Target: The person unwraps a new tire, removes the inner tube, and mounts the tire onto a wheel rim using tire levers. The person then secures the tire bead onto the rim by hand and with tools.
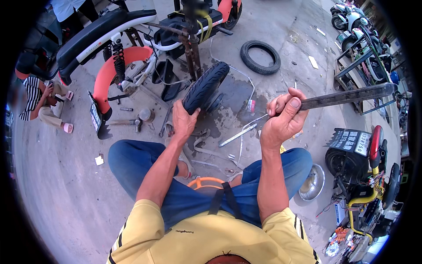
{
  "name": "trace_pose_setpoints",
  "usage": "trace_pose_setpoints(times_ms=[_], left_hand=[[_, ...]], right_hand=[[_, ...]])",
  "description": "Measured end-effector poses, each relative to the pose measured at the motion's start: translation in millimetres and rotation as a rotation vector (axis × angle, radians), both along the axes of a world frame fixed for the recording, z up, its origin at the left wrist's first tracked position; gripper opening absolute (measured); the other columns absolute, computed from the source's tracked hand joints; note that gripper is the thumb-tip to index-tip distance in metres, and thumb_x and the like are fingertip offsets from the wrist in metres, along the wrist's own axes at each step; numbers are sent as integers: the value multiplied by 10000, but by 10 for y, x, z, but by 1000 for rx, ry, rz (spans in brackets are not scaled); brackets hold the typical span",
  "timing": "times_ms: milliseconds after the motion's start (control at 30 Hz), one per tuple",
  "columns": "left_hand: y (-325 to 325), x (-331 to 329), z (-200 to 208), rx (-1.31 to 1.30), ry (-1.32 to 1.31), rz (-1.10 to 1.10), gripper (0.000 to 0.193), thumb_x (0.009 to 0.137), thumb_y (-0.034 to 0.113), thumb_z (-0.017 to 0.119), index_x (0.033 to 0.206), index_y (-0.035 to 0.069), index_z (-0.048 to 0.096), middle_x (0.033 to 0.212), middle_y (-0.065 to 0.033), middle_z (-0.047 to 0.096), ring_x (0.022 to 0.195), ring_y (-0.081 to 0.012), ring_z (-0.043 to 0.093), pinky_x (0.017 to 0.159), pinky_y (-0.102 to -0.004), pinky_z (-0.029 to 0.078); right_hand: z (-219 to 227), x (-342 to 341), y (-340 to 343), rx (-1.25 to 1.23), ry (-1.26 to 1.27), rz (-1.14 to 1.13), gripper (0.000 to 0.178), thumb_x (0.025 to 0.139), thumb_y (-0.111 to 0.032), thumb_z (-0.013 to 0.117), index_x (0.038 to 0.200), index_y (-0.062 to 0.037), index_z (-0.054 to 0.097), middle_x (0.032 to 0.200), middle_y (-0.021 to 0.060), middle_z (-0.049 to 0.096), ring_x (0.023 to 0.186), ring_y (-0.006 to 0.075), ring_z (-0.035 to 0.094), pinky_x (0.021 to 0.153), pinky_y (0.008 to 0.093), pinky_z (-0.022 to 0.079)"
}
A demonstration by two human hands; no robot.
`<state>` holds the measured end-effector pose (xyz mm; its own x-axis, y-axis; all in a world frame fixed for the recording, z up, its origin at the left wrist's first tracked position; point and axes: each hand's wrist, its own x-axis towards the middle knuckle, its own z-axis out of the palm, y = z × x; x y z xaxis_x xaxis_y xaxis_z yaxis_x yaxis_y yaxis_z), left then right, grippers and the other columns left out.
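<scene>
My left hand (183, 119) grips the near edge of a black scooter tire (205, 87), which stands tilted on the wet ground with its tread toward me. My right hand (286, 115) is closed around a long, dark, flat metal bar (347, 96), raised to the right of the tire and apart from it. The bar's broad end points right. A thin rod shows to the left of that fist; whether it belongs to the bar, I cannot tell. On the ground between my hands lies a pale metal strip (238, 135).
Another tire (260, 57) lies flat beyond. A scooter (112, 35) with a red-orange rear fender stands front left, near a hammer (132, 122) and a can (146, 115). A metal bowl (313, 182) sits by my right knee. A seated person (41, 99) is at left; partly dismantled scooters (351, 152) stand right.
</scene>
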<state>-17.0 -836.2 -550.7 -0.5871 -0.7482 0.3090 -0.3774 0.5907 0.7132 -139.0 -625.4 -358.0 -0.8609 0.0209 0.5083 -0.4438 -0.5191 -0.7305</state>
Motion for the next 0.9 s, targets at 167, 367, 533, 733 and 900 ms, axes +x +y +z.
trace_pose_setpoints(times_ms=[167, 367, 533, 733, 900], left_hand=[[47, 96, -407, 321, 74, 6, 643, 830, 220, 859, 1302, -26, 497, 1320, -270, 578, 1218, -436, 581, 1006, -475, 466], [-193, 385, -649, 355, -186, 75, 928, 794, 318, 889, 1496, -30, 391, 1472, -274, 517, 1357, -454, 507, 1118, -487, 423], [-29, 5, 155, -78, -25, -136, 918, 831, 328, 864, 1534, 16, 362, 1422, -266, 520, 1294, -460, 541, 1084, -486, 445], [-98, 289, -401, -31, 31, -115, 726, 877, 287, 806, 1442, 12, 440, 1259, -248, 572, 1170, -470, 566, 982, -505, 472], [-288, 602, -828, 176, -210, -30, 851, 852, 316, 823, 1502, -12, 382, 1413, -257, 527, 1297, -450, 522, 1111, -515, 405]], right_hand=[[-1640, -29, -397, 1065, 183, 9, 159, 1089, -129, 492, 1206, -22, 485, 900, 282, 682, 797, 478, 677, 698, 513, 513], [-1438, 132, -125, 905, -73, -3, 182, 1100, -195, 530, 1105, -36, 619, 675, 101, 587, 593, 241, 598, 575, 387, 454], [-1827, 249, 416, 889, -296, 77, 269, 1107, -271, 532, 1139, -27, 641, 644, 30, 503, 573, 133, 508, 546, 350, 419], [-931, 446, 145, 484, -373, 187, 309, 1131, -284, 516, 1200, 3, 608, 681, -48, 406, 550, 37, 361, 489, 219, 326], [-245, 296, -147, 173, -28, -34, 245, 1143, -233, 466, 1195, -19, 575, 698, -54, 405, 587, 47, 381, 529, 246, 353]])
